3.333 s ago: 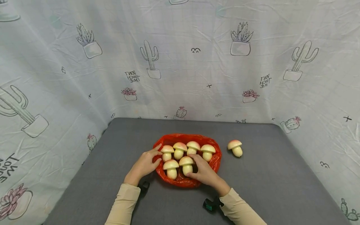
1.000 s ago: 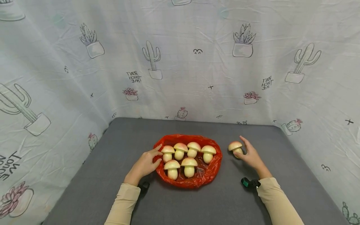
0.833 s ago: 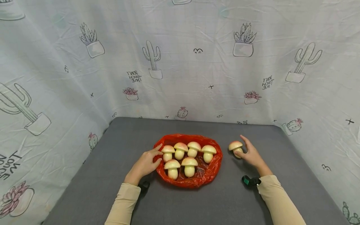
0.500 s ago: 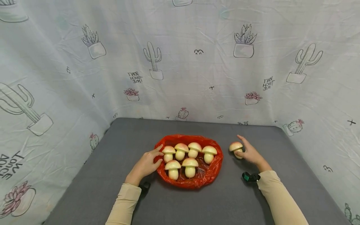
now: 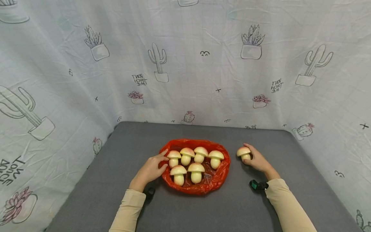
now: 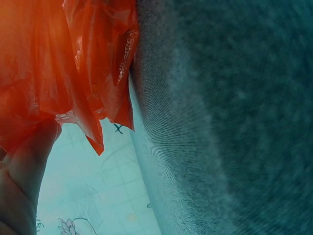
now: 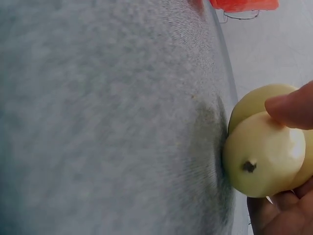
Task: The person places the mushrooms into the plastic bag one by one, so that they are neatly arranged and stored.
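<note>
A red plastic bag (image 5: 215, 185), its rim spread wide, sits mid-table in the head view with several toy mushrooms (image 5: 196, 176) inside. These have pale stems and cream caps tinged pink. My left hand (image 5: 149, 169) holds the bag's left rim, and the left wrist view shows a finger (image 6: 34, 161) against the crinkled red plastic (image 6: 98, 63). To the right of the bag, my right hand (image 5: 259, 161) grips a lone mushroom (image 5: 243, 151) by its stem. In the right wrist view the thumb (image 7: 293, 107) presses on this mushroom (image 7: 264, 156), whose stem end has a dark spot.
The grey table (image 5: 185, 212) reaches back to a white curtain (image 5: 185, 64) printed with cactus drawings, which also hangs at both sides. Black straps with cameras sit at the wrists, the right one (image 5: 258, 184) close above the table.
My right hand has left a mushroom in the bag's front row, moved right to the lone mushroom, and closed its fingers on it. My left hand stays at the bag's rim.
</note>
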Demonstrator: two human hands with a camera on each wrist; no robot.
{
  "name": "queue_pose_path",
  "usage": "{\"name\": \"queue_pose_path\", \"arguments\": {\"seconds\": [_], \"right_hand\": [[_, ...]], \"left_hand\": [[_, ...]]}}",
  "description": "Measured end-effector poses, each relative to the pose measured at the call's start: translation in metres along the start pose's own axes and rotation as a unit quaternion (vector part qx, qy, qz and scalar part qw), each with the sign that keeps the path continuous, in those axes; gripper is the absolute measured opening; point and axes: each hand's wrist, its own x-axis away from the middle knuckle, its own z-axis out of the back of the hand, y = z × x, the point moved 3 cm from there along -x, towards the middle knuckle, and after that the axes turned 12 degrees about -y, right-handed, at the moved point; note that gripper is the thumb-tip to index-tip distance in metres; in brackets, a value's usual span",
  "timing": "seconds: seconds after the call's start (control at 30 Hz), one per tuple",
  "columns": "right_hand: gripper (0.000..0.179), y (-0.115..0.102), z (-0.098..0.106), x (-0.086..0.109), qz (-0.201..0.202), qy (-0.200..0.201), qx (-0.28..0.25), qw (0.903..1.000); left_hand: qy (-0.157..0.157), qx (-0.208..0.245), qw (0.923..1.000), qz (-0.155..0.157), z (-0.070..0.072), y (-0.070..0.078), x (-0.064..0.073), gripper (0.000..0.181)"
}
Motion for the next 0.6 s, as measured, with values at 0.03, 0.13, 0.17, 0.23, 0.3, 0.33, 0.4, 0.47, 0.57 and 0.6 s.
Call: {"name": "queue_pose_path", "arguments": {"seconds": [0.03,0.13,0.17,0.23,0.3,0.33,0.4,0.47,0.57,0.6], "right_hand": [[0.075,0.001,0.0,0.001,-0.003,-0.002,-0.007,1.0],[0.076,0.001,-0.001,0.004,-0.006,-0.009,-0.02,0.9997],[0.076,0.001,-0.001,0.005,-0.006,-0.009,-0.024,0.9996],[0.075,0.0,-0.002,0.007,-0.006,-0.005,-0.03,0.9995],[0.074,-0.001,-0.002,0.009,-0.01,0.0,-0.029,0.9995],[0.074,-0.001,-0.002,0.011,-0.013,0.003,-0.03,0.9995],[0.074,-0.002,-0.002,0.013,-0.021,0.008,-0.027,0.9994],[0.074,-0.001,-0.003,0.015,-0.028,0.012,-0.024,0.9993],[0.074,0.0,-0.003,0.018,-0.032,0.02,-0.011,0.9992],[0.074,0.001,-0.004,0.018,-0.033,0.023,-0.009,0.9991]], "left_hand": [[-0.001,-0.001,1.0,0.0,0.0,0.0,0.0,0.023],[-0.004,0.004,1.0,0.003,0.0,0.0,0.0,0.023],[-0.004,0.004,1.0,0.003,0.0,0.0,0.0,0.023],[-0.003,0.003,1.0,0.0,0.0,-0.001,0.0,0.023],[-0.002,0.003,1.0,0.0,0.0,-0.001,0.0,0.024],[-0.002,0.003,1.0,0.0,0.0,-0.001,0.0,0.024],[-0.004,0.003,1.0,0.001,0.0,-0.001,0.0,0.024],[-0.006,0.004,1.0,0.002,0.0,-0.001,0.0,0.024],[-0.008,0.002,1.0,0.003,-0.001,-0.001,0.0,0.024],[-0.008,0.003,1.0,0.003,-0.001,-0.001,0.0,0.024]]}}
